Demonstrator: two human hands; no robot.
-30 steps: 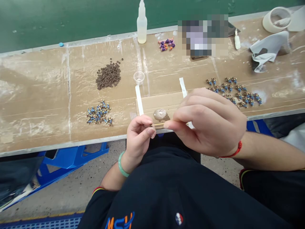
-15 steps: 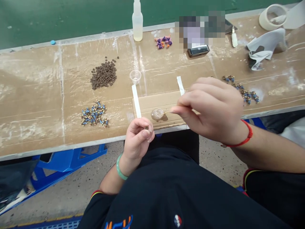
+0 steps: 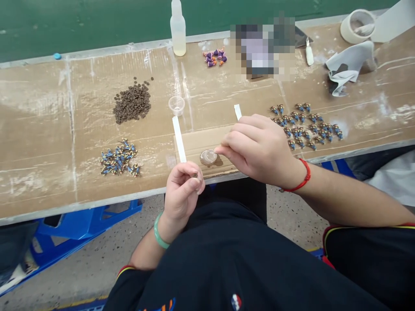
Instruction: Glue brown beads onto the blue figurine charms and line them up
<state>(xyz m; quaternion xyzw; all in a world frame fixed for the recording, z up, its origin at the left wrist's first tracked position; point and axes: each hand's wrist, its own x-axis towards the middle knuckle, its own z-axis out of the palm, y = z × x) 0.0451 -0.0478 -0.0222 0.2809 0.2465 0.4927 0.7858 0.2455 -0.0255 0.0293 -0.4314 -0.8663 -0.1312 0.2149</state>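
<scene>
My left hand [image 3: 181, 190] is closed in a pinch near the table's front edge, with a small brown disc [image 3: 195, 175] between thumb and fingers. Just right of it, my right hand [image 3: 259, 151] pinches a thin toothpick, now almost wholly hidden by the fingertips. Those fingertips are right at the clear, glossy blob of gel [image 3: 208, 157]. Under the blob lies a piece of cardboard [image 3: 193, 137]. A white strip [image 3: 179, 139] runs along the cardboard's left side, and another white strip [image 3: 237, 111] shows behind my right hand.
A heap of brown discs [image 3: 132, 103] and a pile of small blue-and-gold figures [image 3: 119, 157] lie left. More such figures [image 3: 306, 125] stand right. Behind are a clear cup [image 3: 177, 105], a bottle [image 3: 178, 36], purple-and-orange pieces [image 3: 215, 57], a tape roll [image 3: 356, 26] and crumpled cloth [image 3: 350, 65].
My right hand has come down and left, bringing the toothpick closer to the gel and uncovering the figures at right. My left hand keeps its pinch on the disc. The view has shifted slightly.
</scene>
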